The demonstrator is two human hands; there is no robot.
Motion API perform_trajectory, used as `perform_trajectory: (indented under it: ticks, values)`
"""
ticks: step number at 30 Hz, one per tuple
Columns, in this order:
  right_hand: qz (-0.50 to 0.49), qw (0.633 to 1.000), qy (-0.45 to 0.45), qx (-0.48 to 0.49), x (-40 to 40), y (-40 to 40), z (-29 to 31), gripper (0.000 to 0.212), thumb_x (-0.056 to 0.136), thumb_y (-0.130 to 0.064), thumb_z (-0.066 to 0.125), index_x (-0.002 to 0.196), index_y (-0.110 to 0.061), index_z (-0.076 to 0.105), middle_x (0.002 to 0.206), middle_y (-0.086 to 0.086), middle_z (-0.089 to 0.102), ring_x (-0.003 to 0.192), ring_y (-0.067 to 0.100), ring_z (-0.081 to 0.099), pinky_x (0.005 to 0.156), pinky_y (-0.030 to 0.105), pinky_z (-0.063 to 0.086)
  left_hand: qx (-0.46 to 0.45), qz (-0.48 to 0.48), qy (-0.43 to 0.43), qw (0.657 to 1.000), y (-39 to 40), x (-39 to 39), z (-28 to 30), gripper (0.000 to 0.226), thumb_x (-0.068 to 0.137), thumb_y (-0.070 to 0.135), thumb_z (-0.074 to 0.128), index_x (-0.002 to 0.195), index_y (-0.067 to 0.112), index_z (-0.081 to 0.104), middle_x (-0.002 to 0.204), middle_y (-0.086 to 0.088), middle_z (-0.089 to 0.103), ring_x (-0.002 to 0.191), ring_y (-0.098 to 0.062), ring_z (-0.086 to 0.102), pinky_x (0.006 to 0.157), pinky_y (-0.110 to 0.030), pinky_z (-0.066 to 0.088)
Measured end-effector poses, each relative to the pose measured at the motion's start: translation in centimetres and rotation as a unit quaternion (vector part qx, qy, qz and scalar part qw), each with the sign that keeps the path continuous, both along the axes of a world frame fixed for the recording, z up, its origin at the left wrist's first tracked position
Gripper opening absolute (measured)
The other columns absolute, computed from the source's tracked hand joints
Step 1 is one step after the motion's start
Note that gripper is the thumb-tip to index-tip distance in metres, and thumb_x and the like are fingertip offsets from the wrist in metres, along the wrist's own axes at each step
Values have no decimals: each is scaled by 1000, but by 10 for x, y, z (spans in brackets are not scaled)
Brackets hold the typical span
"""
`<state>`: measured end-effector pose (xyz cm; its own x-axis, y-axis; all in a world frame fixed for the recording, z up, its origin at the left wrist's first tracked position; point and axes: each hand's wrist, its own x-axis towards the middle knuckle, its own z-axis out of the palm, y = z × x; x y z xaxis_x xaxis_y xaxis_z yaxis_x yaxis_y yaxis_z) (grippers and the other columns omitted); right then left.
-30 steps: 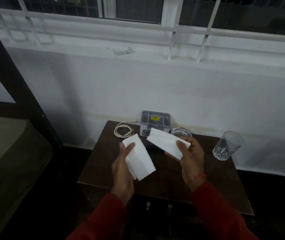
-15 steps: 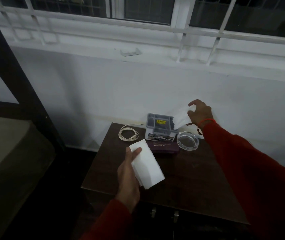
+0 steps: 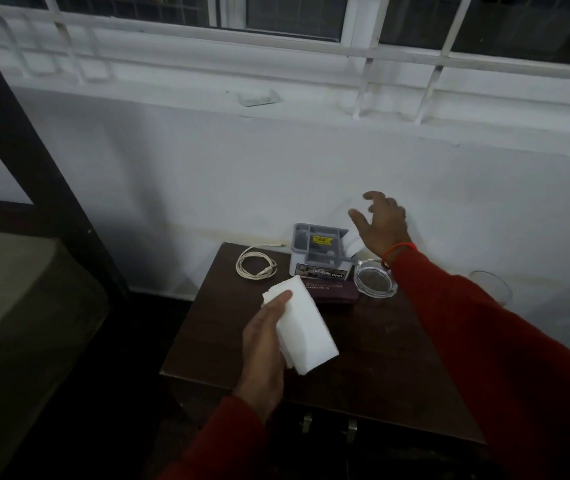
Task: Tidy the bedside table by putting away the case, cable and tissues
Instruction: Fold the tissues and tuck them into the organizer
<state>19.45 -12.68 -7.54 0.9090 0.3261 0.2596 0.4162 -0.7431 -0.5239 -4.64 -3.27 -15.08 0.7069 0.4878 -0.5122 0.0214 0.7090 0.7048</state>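
Tissues (image 3: 306, 332), a folded white stack, lying in the left hand (image 3: 265, 344), above the front half of the bedside table (image 3: 390, 358), thumb pressing along the upper left edge and fingers curling underneath. Reaching out over the back of the table, the right hand (image 3: 382, 225), fingers spread and loosely bent, gripping nothing, hovering just above and to the right of the organiser box (image 3: 318, 251). Standing in the right end of that grey box, a second white tissue (image 3: 351, 233), its top leaning toward the wall and blending with it; touching the fingers or not, impossible to tell. Sitting against the wall at the table's back edge, the box itself, showing a yellow sticker inside and a printed label on the front. Lying flat directly in front of the box and touching its base, a dark maroon case (image 3: 333, 291), partly hidden behind the upper corner of the held tissues. Resting coiled on the back left corner of the table, just beside the box, a pale cable (image 3: 255, 266), one end trailing toward the wall. Sitting to the right of the box and case, under the right wrist, a clear glass ashtray (image 3: 375, 280). Peeking out further right behind the red sleeve (image 3: 484, 341), a drinking glass (image 3: 493, 285), mostly blurred.
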Motion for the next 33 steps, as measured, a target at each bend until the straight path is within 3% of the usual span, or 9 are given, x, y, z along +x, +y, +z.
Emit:
perform_trajectory:
  ticks: [1,3,6,9,13,19,26,31,33]
  values:
    - [32,998,12,59,-14,-1,2,38,91,-39,63,121,-16,60,106,8,65,106,27,57,89,32,47,0,9,-26,1000,-1,1,0,23,93,18,68,113,21,78,120,-8,74,104,-29,70,74,-42,61]
    - [106,975,147,129,-48,-5,4,30,88,-45,65,104,-20,68,92,-4,67,88,16,62,70,20,47,3,28,-69,997,-3,2,0,36,99,3,55,124,23,71,127,-4,70,106,-25,67,74,-39,60]
    - [168,915,355,93,-95,-16,-2,30,83,-56,66,101,-32,66,100,-5,72,85,21,70,63,28,56,15,63,-113,992,-5,3,3,55,96,-6,57,139,28,56,125,-1,72,111,-25,69,80,-41,61]
    - [179,874,433,126,-118,-27,-12,30,84,-34,75,106,-17,66,103,5,76,90,22,74,68,35,62,3,82,-131,988,-4,3,6,64,92,-4,64,140,36,50,108,6,80,96,-19,77,65,-37,63]
    - [169,880,402,189,-127,-30,-15,9,84,-10,74,88,-13,67,84,3,74,64,3,71,46,17,50,-35,78,-140,986,-6,4,7,52,83,15,73,133,25,63,118,-6,77,102,-24,76,68,-38,64]
    - [131,884,365,261,-125,-34,-14,8,85,-14,74,92,-11,74,69,-5,74,57,6,64,53,22,53,-68,101,-157,980,-8,5,3,43,82,25,72,124,16,69,115,-10,78,101,-22,77,69,-33,63]
    - [134,885,361,260,-135,-30,-23,9,83,-14,76,91,-13,72,86,2,77,76,13,73,63,40,61,-61,102,-168,978,-7,4,6,40,83,23,71,122,15,69,115,-10,78,102,-24,76,70,-35,64]
    - [101,882,311,340,-135,-25,-23,9,83,-14,75,82,-22,71,82,-7,77,73,5,71,59,29,57,-71,105,-178,976,-8,4,6,34,98,14,60,131,15,64,118,-8,77,104,-18,75,75,-29,63]
    - [106,876,317,348,-134,-24,-23,9,83,-15,75,82,-23,73,85,-7,77,79,7,72,66,35,60,-71,105,-189,974,-6,4,8,34,99,18,58,132,14,64,122,-8,76,106,-18,74,75,-30,63]
